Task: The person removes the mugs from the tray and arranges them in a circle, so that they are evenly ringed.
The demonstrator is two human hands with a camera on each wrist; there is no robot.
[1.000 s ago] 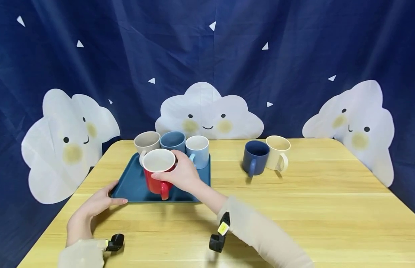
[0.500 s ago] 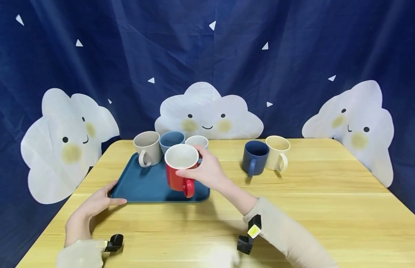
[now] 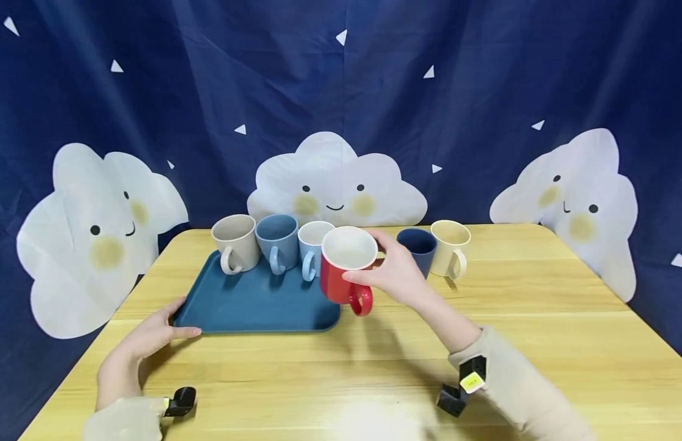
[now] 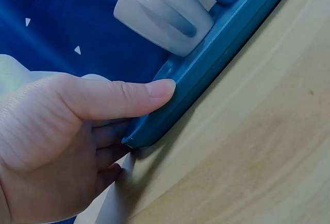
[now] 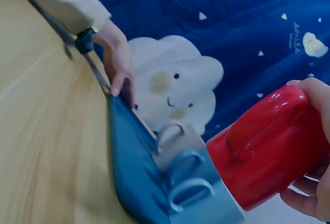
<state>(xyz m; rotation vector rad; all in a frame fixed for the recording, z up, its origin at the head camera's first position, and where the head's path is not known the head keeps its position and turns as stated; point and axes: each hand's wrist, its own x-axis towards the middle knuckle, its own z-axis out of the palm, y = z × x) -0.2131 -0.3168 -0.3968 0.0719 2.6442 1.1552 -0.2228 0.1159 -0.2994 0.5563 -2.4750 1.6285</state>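
Observation:
My right hand (image 3: 393,269) grips a red mug (image 3: 341,278) with a white inside near its rim, the thumb on the near side. The mug is upright in the air by the tray's right end, its handle toward me. My left hand (image 3: 148,334) holds the near left corner of a dark blue tray (image 3: 253,312). In the left wrist view the thumb (image 4: 129,98) lies over the tray's rim and the fingers are behind it. Along the tray's far side stand a grey mug (image 3: 239,242), a blue mug (image 3: 280,242) and a light blue mug (image 3: 312,248), partly behind the red one.
A navy mug (image 3: 420,251), partly hidden by my right hand, and a cream mug (image 3: 448,248) stand on the wooden table (image 3: 539,343) to the right of the tray. A dark blue curtain (image 3: 473,73) with printed clouds hangs behind the table.
My right hand has carried the red mug rightward from over the tray's middle to its right end, baring the mugs behind. The left hand has stayed on the tray's corner.

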